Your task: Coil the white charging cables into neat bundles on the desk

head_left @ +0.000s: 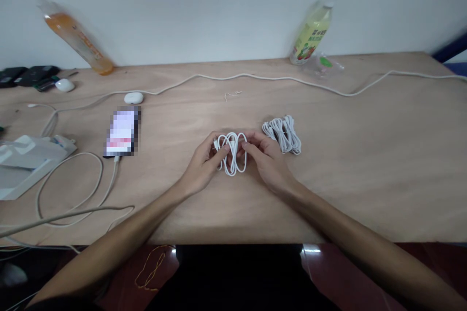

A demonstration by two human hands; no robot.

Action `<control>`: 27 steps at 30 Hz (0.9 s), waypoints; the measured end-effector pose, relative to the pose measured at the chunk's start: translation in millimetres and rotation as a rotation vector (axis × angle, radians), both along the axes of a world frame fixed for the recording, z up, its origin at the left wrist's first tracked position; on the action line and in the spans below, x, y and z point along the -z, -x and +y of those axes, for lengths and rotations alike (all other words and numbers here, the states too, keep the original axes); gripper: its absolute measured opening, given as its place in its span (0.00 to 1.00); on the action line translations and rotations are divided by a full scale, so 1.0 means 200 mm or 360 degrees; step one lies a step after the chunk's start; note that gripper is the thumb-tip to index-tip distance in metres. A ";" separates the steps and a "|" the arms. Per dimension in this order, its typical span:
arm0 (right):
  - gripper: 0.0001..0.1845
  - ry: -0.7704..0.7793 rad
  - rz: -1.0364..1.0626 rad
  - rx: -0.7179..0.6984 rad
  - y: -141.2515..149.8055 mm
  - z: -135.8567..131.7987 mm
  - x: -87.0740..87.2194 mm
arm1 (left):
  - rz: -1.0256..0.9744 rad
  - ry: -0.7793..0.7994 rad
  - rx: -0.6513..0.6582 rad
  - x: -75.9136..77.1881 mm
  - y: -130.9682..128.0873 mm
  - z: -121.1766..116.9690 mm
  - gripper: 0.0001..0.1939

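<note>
A coiled white cable (233,155) rests on the wooden table (365,165) in front of me, folded into several loops. My left hand (202,163) pinches its left side near a small plug end. My right hand (268,158) pinches the right side of the same bundle. Both hands lie low on the tabletop with fingers closed on the cable. A second white cable bundle (282,133), tied up, lies just beyond my right hand and is not touched.
A phone (122,132) on a charging cable lies to the left, beside an earbud case (133,98) and a white package (25,160). Two bottles (312,31) (78,41) lean at the wall. A long white cord (255,77) crosses the back of the table.
</note>
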State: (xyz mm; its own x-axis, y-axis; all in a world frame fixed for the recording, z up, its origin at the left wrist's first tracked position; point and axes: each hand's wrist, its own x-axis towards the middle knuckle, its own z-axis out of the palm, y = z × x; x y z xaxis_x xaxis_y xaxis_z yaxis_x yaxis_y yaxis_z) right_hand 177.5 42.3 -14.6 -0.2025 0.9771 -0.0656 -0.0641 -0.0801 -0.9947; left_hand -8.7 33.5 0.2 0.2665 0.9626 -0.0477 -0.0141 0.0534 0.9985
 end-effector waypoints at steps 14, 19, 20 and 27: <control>0.19 -0.0097 -0.0068 0.0032 0.05 -0.04 0.02 | 0.0157 -0.0180 -0.0017 0.02 0.00 -0.01 0.12; 0.19 -0.0082 -0.0055 0.0027 0.03 -0.03 0.03 | 0.0227 -0.0257 -0.0070 0.01 0.00 -0.02 0.11; 0.19 -0.0081 -0.0044 0.0022 0.03 -0.02 0.03 | 0.0247 -0.0276 -0.0084 0.01 0.00 -0.02 0.11; 0.18 -0.0085 -0.0006 -0.0061 0.03 -0.03 0.02 | 0.0261 -0.0287 -0.0187 0.03 0.01 -0.01 0.13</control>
State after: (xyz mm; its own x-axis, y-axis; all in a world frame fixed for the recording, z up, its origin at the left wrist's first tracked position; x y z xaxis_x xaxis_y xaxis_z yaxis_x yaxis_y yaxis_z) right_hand 172.1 37.1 -19.2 -0.2398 0.9707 -0.0145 -0.0580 -0.0292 -0.9979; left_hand -10.8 31.3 -5.6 0.1554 0.9834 0.0939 0.1530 -0.1179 0.9812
